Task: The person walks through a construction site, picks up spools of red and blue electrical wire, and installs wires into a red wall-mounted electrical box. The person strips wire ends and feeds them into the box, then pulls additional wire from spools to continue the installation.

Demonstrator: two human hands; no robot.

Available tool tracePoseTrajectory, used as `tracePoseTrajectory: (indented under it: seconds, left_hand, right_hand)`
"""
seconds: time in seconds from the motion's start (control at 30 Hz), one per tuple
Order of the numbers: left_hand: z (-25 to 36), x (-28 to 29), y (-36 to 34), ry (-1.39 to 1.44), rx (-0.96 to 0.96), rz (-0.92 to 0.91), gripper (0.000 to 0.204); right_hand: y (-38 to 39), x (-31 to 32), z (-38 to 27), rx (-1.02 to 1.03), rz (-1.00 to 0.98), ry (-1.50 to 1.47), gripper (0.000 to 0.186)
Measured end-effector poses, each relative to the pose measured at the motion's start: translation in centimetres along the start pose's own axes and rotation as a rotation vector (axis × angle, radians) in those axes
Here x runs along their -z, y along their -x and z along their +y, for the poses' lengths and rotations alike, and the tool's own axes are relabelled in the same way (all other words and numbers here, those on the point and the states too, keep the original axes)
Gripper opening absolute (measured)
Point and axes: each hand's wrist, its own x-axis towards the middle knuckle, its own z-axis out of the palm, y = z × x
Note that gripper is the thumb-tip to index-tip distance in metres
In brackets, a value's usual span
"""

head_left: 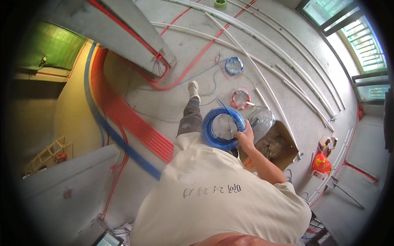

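Note:
A coil of blue electrical wire (pixel 208 130) hangs in front of my body, wrapped partly in clear film. The fingers of my right hand (pixel 245 136) are closed round the coil's right side. One loose blue end sticks up from its top. My left hand is out of the picture. Beyond the coil, a red wire coil (pixel 240 99) and a smaller blue-edged wire coil (pixel 234 65) lie on the floor. Just right of my hand are a crumpled clear plastic wrapper (pixel 262 118) and an open cardboard box (pixel 290 153).
Long white pipes (pixel 262 67) cross the floor ahead and to the right. Red conduits (pixel 133 123) and a blue one (pixel 107 128) run along the left. A grey pillar (pixel 139 39) rises at the upper left. A red plastic bag (pixel 321 164) stands at the right.

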Motion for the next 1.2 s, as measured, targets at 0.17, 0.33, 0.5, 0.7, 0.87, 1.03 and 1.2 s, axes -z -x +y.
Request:
tracePoseTrajectory:
  seconds: [0.17, 0.33, 0.5, 0.7, 0.87, 1.03, 1.2]
  left_hand:
    - [15.6, -3.2, -7.1, -0.04, 0.05, -0.006, 0.082]
    - [35.2, -3.5, -12.0, -0.08, 0.046, 0.075, 0.083]
    - [55.9, -6.4, -13.4, -0.21, -0.218, 0.257, 0.083]
    - [68.6, -15.2, -17.7, -0.075, -0.443, 0.244, 0.078]
    - [77.5, -26.6, -23.4, 0.489, 0.013, -0.223, 0.073]
    - [89.9, -38.9, -26.6, 0.786, 0.347, -0.402, 0.075]
    - [97.7, -47.5, -38.4, 0.921, 0.376, -0.403, 0.078]
  right_hand:
    - [-14.7, -2.6, -9.6, -0.069, 0.032, 0.168, 0.071]
    - [-31.7, -6.4, -18.4, 0.043, 0.057, 0.317, 0.079]
    - [-45.5, -10.0, -31.1, 0.12, 0.098, 0.514, 0.081]
    - [-66.8, -17.5, -31.6, 0.269, 0.019, 0.572, 0.078]
    - [-82.6, -24.1, -29.5, 0.242, -0.12, 0.65, 0.074]
    - [-93.3, -28.6, -26.0, 0.131, -0.144, 0.67, 0.073]
    - [-102.0, -33.4, -21.8, 0.18, -0.131, 0.671, 0.064]
